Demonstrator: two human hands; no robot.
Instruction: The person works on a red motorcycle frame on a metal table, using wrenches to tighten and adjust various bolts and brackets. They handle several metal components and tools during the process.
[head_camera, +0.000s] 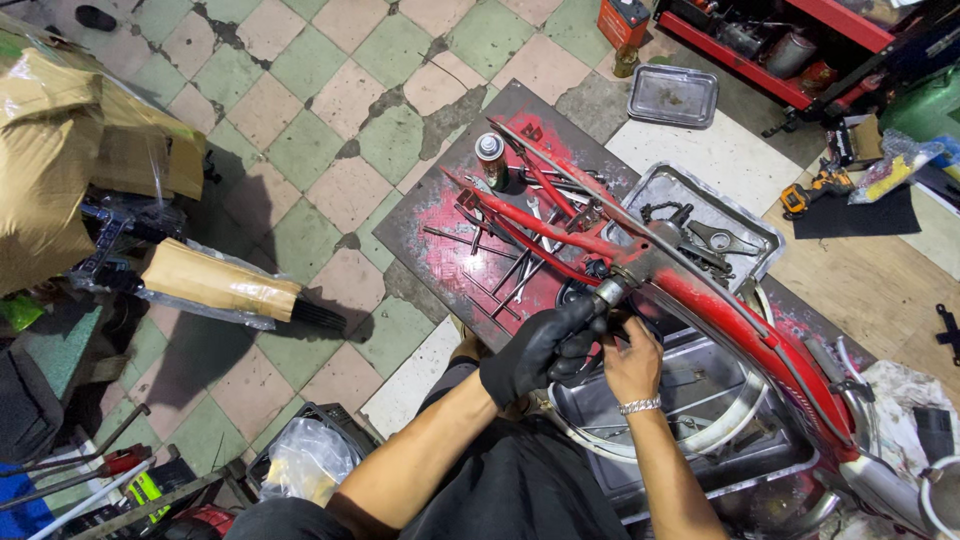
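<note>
Motorcycle frame (700, 300), red, lay across a metal tray (690, 480) on the floor, its steering tube (612, 290) toward the person. Gloved left hand (535, 350) was closed around the tube's end; bare right hand (630, 365) pinched something small just under it, too hidden to tell. Work seemed to be at this joint and probably needed a steady grip. Wrenches (520, 270) and a spray can (490, 158) lay near on the red plate (440, 230).

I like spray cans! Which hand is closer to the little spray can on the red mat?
Left. The gloved left hand sits below the spray can, gripping the red frame; the bare right hand is slightly farther.
</note>
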